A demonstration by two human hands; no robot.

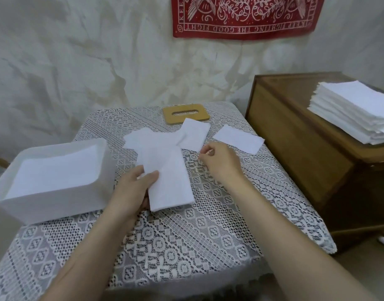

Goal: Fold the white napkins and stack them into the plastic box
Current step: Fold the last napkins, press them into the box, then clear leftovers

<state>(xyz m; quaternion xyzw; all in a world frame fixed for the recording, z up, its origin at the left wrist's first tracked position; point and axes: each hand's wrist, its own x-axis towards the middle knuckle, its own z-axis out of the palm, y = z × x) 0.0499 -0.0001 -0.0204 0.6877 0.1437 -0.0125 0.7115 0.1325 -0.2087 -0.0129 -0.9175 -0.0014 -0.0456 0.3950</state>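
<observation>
Gripping long folded napkin (167, 170) with left hand (132, 187), thumb on top, just right of plastic box (56, 203). Right hand (219, 159) farther right of box, fingers curled at corner of smaller napkin (193, 133); can't tell if pinching. Third napkin (238, 140) flat, well right of box. Folded napkins (54, 172) inside box. Unfolded stack (351, 109) on wooden cabinet (284, 148), far right of box.

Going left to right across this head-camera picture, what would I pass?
Plastic box → left hand, holding a napkin → right hand → stack of napkins on the wooden cabinet.
</observation>
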